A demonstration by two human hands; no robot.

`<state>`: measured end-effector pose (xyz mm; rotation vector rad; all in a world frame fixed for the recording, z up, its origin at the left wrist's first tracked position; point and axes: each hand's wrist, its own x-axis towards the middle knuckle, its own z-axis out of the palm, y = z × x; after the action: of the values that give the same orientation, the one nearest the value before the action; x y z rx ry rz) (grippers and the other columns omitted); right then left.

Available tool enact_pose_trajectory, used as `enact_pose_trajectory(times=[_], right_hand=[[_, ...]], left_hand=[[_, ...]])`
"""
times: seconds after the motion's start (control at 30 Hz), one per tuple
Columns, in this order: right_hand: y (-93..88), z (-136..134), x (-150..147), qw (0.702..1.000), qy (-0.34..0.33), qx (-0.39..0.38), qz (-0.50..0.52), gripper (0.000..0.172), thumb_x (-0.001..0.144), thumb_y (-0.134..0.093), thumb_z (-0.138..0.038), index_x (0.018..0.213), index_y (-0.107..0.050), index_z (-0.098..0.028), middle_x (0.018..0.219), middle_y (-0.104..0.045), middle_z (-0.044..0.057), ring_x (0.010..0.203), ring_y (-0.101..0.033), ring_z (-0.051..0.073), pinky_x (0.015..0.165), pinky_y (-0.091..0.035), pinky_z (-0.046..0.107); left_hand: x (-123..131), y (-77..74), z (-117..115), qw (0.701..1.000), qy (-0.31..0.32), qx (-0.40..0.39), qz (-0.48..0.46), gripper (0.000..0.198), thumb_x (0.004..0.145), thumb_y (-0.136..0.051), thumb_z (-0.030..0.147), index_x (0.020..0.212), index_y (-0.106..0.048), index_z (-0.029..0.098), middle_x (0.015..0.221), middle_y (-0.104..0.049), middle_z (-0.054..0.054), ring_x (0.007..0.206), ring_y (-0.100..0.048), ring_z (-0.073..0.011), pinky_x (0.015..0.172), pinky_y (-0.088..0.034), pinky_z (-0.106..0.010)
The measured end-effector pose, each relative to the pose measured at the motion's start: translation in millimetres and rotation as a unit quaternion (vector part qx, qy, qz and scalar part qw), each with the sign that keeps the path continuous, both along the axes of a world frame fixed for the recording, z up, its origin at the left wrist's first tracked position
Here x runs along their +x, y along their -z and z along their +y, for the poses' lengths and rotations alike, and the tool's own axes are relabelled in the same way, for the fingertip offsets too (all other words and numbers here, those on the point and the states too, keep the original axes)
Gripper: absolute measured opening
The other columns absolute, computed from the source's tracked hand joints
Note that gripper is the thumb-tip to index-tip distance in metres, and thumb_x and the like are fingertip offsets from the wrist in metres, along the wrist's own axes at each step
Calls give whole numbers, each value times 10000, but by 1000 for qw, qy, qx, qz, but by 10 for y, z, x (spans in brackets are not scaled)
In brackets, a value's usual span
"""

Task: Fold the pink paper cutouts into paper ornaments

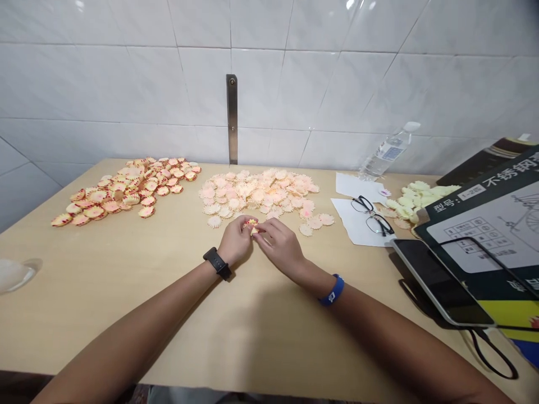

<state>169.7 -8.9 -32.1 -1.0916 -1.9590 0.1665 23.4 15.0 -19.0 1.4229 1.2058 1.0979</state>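
Observation:
Above the middle of the table, my left hand (234,242) grips a small red-and-yellow flower piece (251,223) between thumb and fingers. The fingertips of my right hand (281,247) pinch the same piece from the right, covering part of it. Just beyond my hands lies a heap of pale pink, frilly-edged flower discs (261,191). Farther left spreads a pile of yellow flower pieces with red edges (126,191), like the one I hold.
To the right are white papers (347,224), eyeglasses (373,216), pale green discs (421,196), a water bottle (389,151), and a phone (446,286) leaning near a dark printed box (497,224). A whitish object (14,275) sits at the left edge. A tiled wall (126,84) backs the table.

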Motion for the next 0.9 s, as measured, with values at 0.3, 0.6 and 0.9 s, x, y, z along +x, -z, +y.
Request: enact_pose_trajectory(times=[0.3,0.6,0.9], right_hand=[[25,33,-2,997,77,-4,30,120,919,-557,-277,898,-648,-201,842,-644,76,730,-600,193,665,-474,315],[-13,41,-4,981,35,-111,154,115,876,-540,-234,797,-611,-191,772,-605,40,655,-556,156,602,-446,288],[4,33,-16,963,15,-144,226,144,898,-535,-310,864,-606,-190,784,-605,22,654,-584,142,563,-455,258]], left_hand=[[67,-21,-87,994,59,-12,-86,149,846,-541,191,978,-601,157,937,-688,-67,861,-659,-170,843,-535,-324],[67,-58,-63,977,95,-130,-140,180,747,-726,247,809,-660,91,737,-682,-57,698,-656,-140,766,-562,-306],[68,-113,-54,986,71,-109,-105,203,850,-561,154,652,-560,109,578,-601,-28,522,-606,-121,537,-515,-239]])
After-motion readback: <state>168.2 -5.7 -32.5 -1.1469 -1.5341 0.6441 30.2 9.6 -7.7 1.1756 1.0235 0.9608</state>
